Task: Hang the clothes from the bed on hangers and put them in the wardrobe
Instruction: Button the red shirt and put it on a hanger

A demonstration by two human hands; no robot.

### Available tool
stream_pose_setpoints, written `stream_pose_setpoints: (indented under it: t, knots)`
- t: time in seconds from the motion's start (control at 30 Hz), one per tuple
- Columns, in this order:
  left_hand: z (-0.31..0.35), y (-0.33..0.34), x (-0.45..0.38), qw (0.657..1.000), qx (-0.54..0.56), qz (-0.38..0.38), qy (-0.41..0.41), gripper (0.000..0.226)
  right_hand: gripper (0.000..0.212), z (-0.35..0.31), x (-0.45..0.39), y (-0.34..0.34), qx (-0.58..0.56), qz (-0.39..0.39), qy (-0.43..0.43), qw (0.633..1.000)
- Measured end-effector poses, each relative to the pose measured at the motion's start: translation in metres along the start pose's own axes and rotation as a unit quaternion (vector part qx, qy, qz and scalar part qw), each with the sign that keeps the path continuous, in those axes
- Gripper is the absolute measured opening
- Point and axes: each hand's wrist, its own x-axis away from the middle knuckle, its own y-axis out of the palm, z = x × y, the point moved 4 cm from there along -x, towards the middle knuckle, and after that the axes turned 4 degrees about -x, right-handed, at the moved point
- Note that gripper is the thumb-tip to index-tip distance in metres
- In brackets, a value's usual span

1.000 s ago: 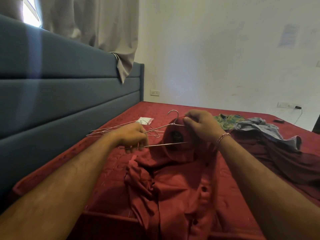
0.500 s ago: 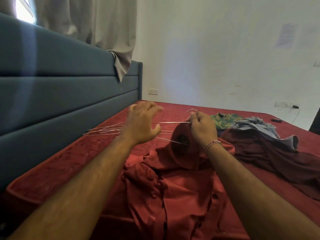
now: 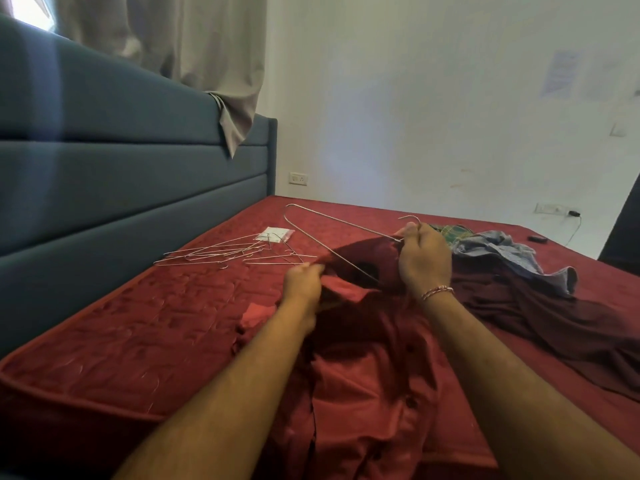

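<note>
Centre of frame: right hand (image 3: 424,259) pinches a wire hanger (image 3: 332,233) at its hook; left hand (image 3: 303,284) grips the red shirt (image 3: 374,368) collar. The shirt lies on the bed (image 3: 138,327); spare hangers (image 3: 235,252) lie centre-left.

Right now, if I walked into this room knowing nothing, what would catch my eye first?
Probably the two hands in the middle: the right hand pinches a wire hanger by its neck, one shoulder already inside a red shirt, while the left hand grips the collar. Next, the loose pile of wire hangers on the red mattress to the left, and the heap of dark and blue clothes on the right.
</note>
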Motion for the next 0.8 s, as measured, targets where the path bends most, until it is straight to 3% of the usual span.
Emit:
stream_pose_setpoints:
  t: [0.13,0.33,0.4,0.6,0.7,0.8]
  knots:
    - [0.046,-0.019,0.002,0.999,0.045,-0.013,-0.006,0.018,0.040,0.019,0.002,-0.006,-0.056,-0.027,-0.040,0.997]
    - [0.053,-0.052,0.003,0.999,0.028,0.015,-0.028,0.010,0.046,0.027,0.023,-0.010,0.005,-0.069,-0.134,0.989]
    - [0.052,-0.059,0.004,0.999,0.010,-0.008,-0.035,0.022,0.046,0.033,0.025,-0.014,0.008,-0.084,-0.149,0.985]
    - [0.055,-0.076,0.005,0.994,-0.070,-0.080,-0.020,0.025,0.042,0.046,0.033,-0.020,0.079,-0.122,-0.186,0.972]
    - [0.057,-0.073,0.008,0.978,-0.196,-0.032,0.066,0.024,0.040,0.047,0.035,-0.017,0.123,-0.084,-0.166,0.975]
    - [0.059,-0.072,0.008,0.938,-0.295,0.025,0.181,0.023,0.038,0.048,0.029,-0.017,0.145,-0.041,-0.108,0.983]
